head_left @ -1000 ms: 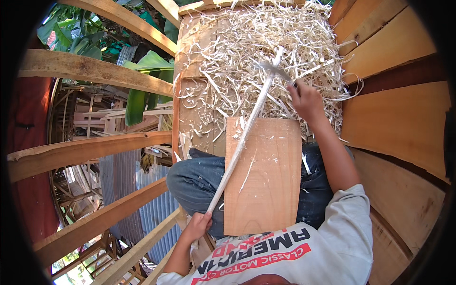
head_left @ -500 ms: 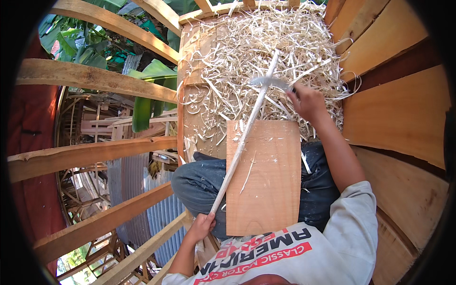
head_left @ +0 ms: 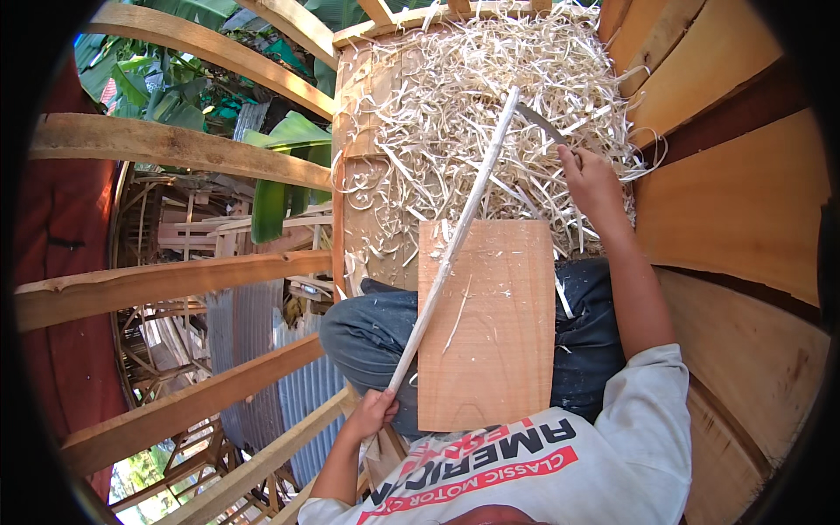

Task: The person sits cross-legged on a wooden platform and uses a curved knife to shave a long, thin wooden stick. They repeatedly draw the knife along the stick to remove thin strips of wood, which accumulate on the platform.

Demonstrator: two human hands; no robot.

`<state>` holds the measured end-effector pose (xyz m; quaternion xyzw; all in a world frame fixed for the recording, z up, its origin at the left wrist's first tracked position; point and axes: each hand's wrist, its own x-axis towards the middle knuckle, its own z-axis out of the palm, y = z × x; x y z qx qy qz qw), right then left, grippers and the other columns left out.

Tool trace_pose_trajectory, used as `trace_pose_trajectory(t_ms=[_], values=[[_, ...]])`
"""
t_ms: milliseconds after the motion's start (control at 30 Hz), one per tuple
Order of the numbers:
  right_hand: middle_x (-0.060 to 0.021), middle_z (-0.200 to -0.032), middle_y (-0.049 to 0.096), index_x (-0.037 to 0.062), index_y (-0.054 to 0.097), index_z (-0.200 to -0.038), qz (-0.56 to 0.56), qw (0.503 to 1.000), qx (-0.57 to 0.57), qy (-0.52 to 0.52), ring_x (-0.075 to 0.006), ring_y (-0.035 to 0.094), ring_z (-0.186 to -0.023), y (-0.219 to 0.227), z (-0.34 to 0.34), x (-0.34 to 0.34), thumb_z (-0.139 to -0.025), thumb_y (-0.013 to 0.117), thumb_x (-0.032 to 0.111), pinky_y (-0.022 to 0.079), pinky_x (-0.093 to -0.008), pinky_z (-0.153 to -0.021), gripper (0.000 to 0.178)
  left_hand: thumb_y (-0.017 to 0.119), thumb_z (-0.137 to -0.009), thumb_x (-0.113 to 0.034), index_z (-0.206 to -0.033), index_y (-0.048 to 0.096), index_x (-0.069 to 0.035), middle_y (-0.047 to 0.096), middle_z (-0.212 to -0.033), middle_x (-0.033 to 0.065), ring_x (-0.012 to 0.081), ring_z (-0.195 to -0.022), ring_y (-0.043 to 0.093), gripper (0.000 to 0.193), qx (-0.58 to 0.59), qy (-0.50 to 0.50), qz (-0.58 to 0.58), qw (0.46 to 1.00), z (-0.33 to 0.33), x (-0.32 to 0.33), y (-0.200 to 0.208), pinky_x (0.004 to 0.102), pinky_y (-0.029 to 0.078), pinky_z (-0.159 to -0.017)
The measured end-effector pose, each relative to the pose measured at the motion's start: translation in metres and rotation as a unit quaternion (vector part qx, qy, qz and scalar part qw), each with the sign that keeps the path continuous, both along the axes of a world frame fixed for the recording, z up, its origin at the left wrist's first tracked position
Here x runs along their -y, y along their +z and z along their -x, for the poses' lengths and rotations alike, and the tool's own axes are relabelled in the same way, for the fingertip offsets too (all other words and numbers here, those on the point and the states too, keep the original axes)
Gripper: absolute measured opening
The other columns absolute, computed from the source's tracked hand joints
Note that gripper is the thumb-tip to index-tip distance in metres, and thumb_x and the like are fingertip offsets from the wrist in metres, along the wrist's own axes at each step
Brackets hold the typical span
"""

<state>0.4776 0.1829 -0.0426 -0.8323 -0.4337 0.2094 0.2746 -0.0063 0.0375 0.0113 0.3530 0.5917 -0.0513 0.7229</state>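
My left hand (head_left: 375,411) is closed round the lower end of a long pale wooden stick (head_left: 470,213). The stick slants up and away to the right, crossing the left edge of a flat wooden board (head_left: 490,350) on my lap. My right hand (head_left: 594,184) grips a curved knife (head_left: 542,123), its handle mostly hidden in my fingers. The grey blade points up and left, its tip beside the stick's far end; whether they touch I cannot tell. A thin sliver and small chips lie on the board.
Curly wood shavings (head_left: 516,52) are heaped on the wooden floor (head_left: 359,96) ahead of me. Wooden slats (head_left: 175,280) form an open railing on my left, with corrugated sheets (head_left: 311,402) and leaves (head_left: 289,131) beyond. Wide planks (head_left: 726,210) wall the right side.
My right hand has moved a little right and away from me with the knife. The blade, earlier across the stick, now sits nearer its far end. My left hand stays on the stick.
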Motion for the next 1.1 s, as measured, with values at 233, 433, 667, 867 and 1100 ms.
trace_pose_trajectory(t_ms=[233, 433, 667, 867, 1100], values=[[-0.0193, -0.067, 0.062, 0.0013, 0.064, -0.078, 0.001, 1.000, -0.007, 0.029, -0.0345, 0.063, -0.068, 0.008, 0.006, 0.011, -0.092, 0.051, 0.043, 0.047, -0.0428, -0.063, 0.046, 0.039, -0.098, -0.049, -0.059, 0.036, -0.012, 0.032, -0.055, -0.0048, 0.0066, -0.048, 0.028, 0.054, 0.012, 0.003, 0.011, 1.000, 0.004, -0.002, -0.002, 0.0242, 0.023, -0.043], [-0.0120, -0.053, 0.047, -0.0037, 0.057, -0.074, -0.140, 0.986, -0.089, -0.001, -0.0243, 0.043, -0.050, -0.005, -0.013, 0.009, -0.093, 0.050, 0.040, 0.036, -0.0389, -0.053, 0.048, 0.038, -0.097, -0.051, -0.059, 0.033, -0.012, 0.030, -0.054, -0.0051, 0.0065, -0.046, 0.026, 0.055, 0.027, -0.017, -0.022, 0.999, 0.011, 0.004, -0.009, 0.0244, 0.022, -0.041], [0.0015, -0.052, 0.039, 0.0002, 0.053, -0.072, -0.045, 0.869, -0.470, -0.150, -0.0082, 0.033, -0.048, -0.004, -0.009, 0.005, -0.095, 0.050, 0.040, 0.027, -0.0281, -0.046, 0.046, 0.038, -0.097, -0.051, -0.058, 0.035, -0.011, 0.033, -0.055, -0.0038, 0.0070, -0.047, 0.031, 0.056, 0.021, -0.007, -0.002, 1.000, 0.008, 0.002, -0.008, 0.0241, 0.026, -0.042], [-0.0103, -0.052, 0.053, 0.0027, 0.059, -0.073, -0.147, 0.975, -0.068, 0.154, -0.0266, 0.055, -0.047, 0.003, 0.019, 0.019, -0.091, 0.054, 0.040, 0.043, -0.0382, -0.048, 0.042, 0.040, -0.098, -0.050, -0.058, 0.040, -0.009, 0.036, -0.055, -0.0035, 0.0073, -0.048, 0.033, 0.057, -0.013, -0.006, -0.019, 1.000, 0.008, 0.005, -0.004, 0.0242, 0.028, -0.044], [-0.0159, -0.061, 0.061, 0.0051, 0.063, -0.077, -0.054, 0.978, 0.077, 0.184, -0.0357, 0.062, -0.059, -0.001, 0.041, 0.009, -0.091, 0.053, 0.041, 0.048, -0.0454, -0.057, 0.039, 0.043, -0.097, -0.047, -0.056, 0.045, -0.006, 0.041, -0.053, -0.0016, 0.0088, -0.047, 0.037, 0.059, -0.055, -0.028, -0.109, 0.992, -0.004, 0.014, -0.005, 0.0257, 0.031, -0.046]])
